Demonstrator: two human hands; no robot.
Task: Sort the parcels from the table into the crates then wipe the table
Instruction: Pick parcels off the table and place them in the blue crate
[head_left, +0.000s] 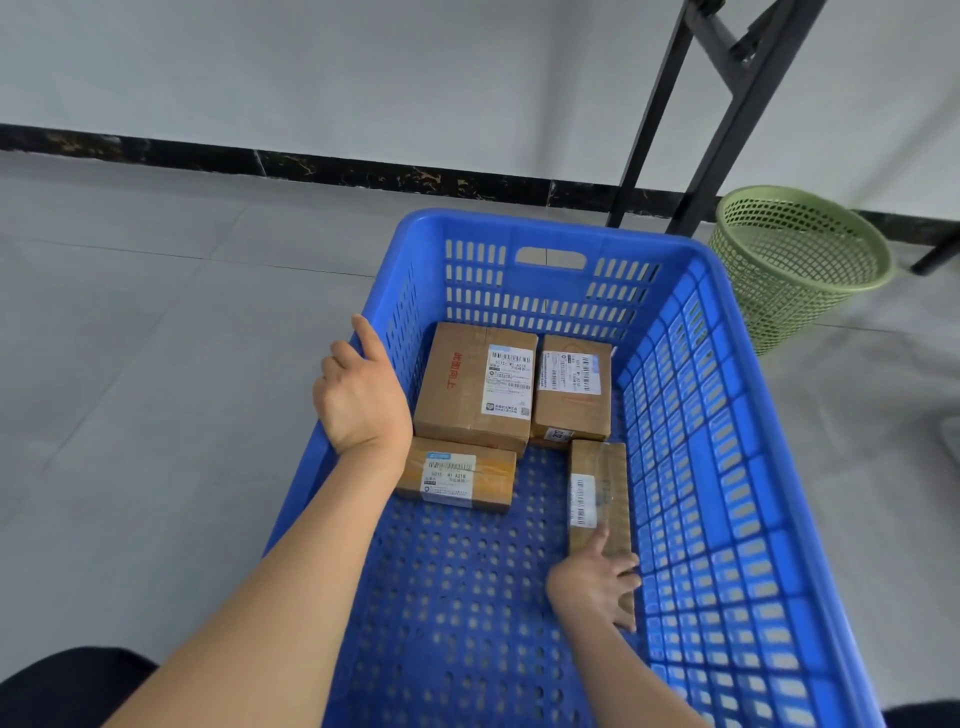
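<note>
- We see a blue crate (727, 467) standing on the floor (156, 364), with four parcels in its far half.
- Our left hand (361, 384) grips the crate's left rim: the fingers curl over the edge and the thumb lies along the rim.
- Our right hand (597, 587) rests on the near end of the long parcel (597, 483), fingers (626, 571) spread and fairly straight.
- The long parcel lies flat along the right wall, label up.
- The big parcel (475, 387) and the small parcel (571, 389) sit side by side near the far wall.
- The flat parcel (457, 475) lies just in front of the big parcel, near the left wall.
- A green bin (795, 265) stands beyond the crate's far right corner, beside black legs (717, 119).
</note>
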